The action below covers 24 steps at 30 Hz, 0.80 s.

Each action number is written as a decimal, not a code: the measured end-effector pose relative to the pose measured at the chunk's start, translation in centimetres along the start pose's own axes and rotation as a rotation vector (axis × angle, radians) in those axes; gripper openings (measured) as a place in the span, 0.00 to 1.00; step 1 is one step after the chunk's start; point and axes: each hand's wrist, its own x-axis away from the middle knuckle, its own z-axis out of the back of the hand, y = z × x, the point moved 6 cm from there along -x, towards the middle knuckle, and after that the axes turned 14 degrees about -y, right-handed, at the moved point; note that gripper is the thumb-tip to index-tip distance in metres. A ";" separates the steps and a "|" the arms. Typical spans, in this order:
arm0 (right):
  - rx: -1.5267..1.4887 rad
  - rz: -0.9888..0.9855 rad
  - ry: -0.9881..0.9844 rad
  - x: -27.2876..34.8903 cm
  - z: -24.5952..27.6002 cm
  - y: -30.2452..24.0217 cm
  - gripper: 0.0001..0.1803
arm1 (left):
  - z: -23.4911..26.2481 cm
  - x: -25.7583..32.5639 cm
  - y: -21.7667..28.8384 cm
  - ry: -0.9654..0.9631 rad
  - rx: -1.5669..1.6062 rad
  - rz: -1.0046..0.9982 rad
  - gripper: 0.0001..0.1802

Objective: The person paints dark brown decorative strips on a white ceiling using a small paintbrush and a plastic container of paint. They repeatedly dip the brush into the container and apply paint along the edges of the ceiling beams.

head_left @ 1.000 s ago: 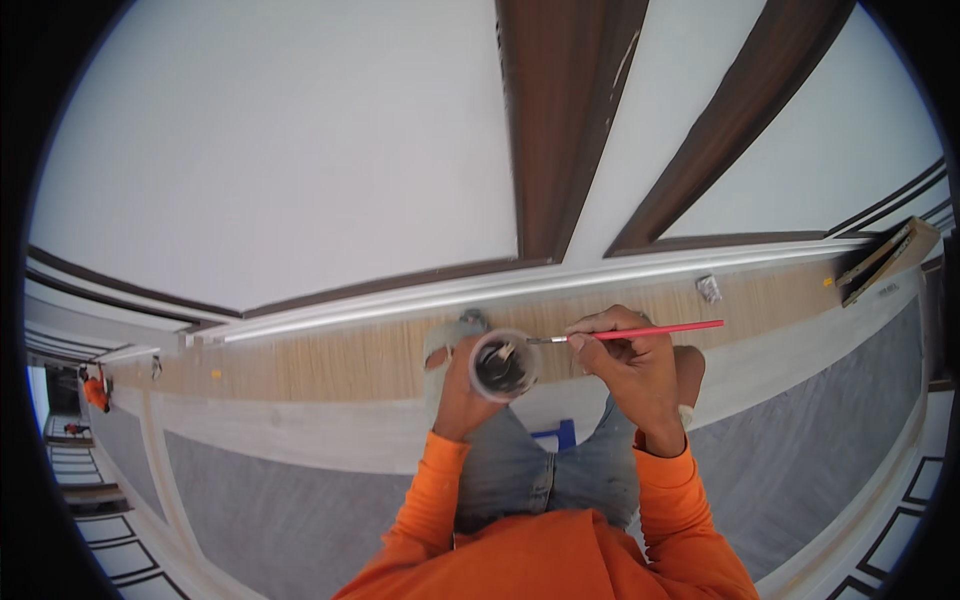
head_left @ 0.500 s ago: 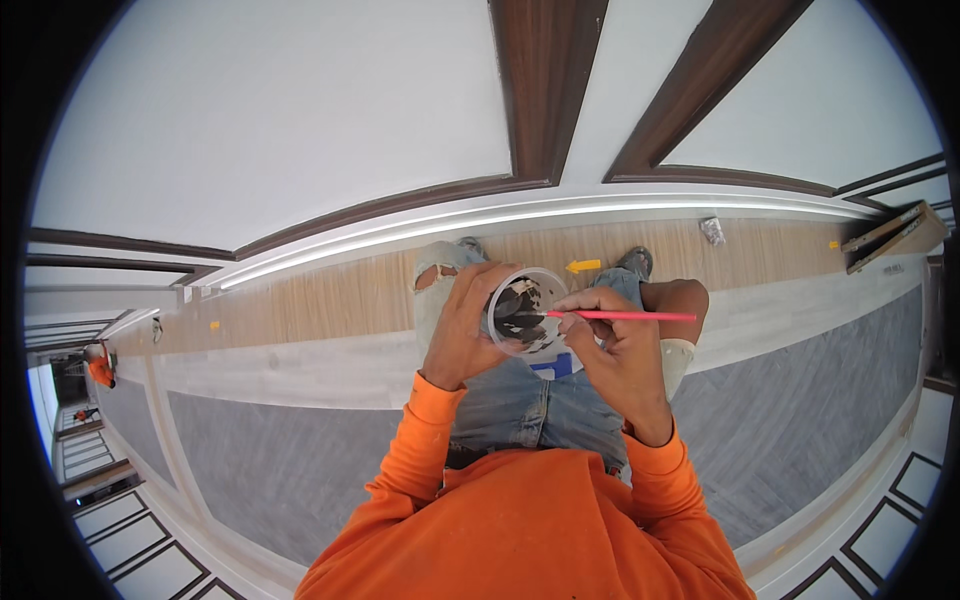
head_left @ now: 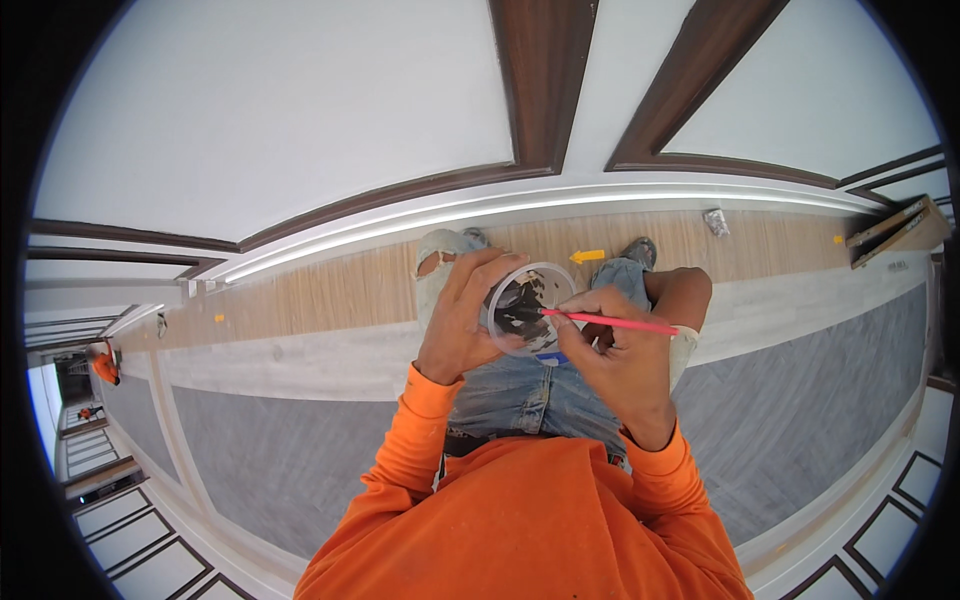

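Note:
My left hand [head_left: 462,315] is wrapped round the side of a clear plastic cup [head_left: 571,287], tilted so that its mouth faces me. Dark brown-black paint [head_left: 515,318] coats its bottom and streaks the inner wall. Between the thumb and fingers of my right hand [head_left: 622,355] is a thin paintbrush [head_left: 625,321] with a pinkish-red handle. Its tip reaches into the cup and touches the dark paint. A blue patch [head_left: 550,358] shows under the cup's lower edge; what it belongs to is hidden.
Ahead stands a white wall [head_left: 300,100] with dark brown mouldings [head_left: 545,90]. On the wood-look floor [head_left: 330,265] are a yellow arrow [head_left: 588,257] and a small crumpled packet [head_left: 716,222]. A wooden box-like object [head_left: 900,235] stands far right. At the far left a person in orange [head_left: 105,367] crouches.
The brush handle has tilted, its outer end coming lower and nearer to me. My right hand has shifted slightly with it. The cup has moved a little to the right and covers more of the blue patch.

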 end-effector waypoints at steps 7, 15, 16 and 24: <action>0.072 0.041 0.051 -0.3 -0.4 -0.5 0.08 | 0.1 -0.3 0.3 0.010 0.009 -0.034 0.45; 0.214 0.073 0.037 -0.4 -1.0 -0.2 0.09 | -0.2 -0.2 0.5 -0.009 0.037 -0.049 0.43; 0.230 0.066 0.027 -0.4 -1.0 -0.2 0.09 | -0.3 -0.2 0.4 -0.010 0.032 -0.052 0.43; 0.119 -0.005 0.030 -0.5 -0.4 -0.6 0.07 | -0.2 -0.2 0.5 -0.002 0.050 -0.051 0.44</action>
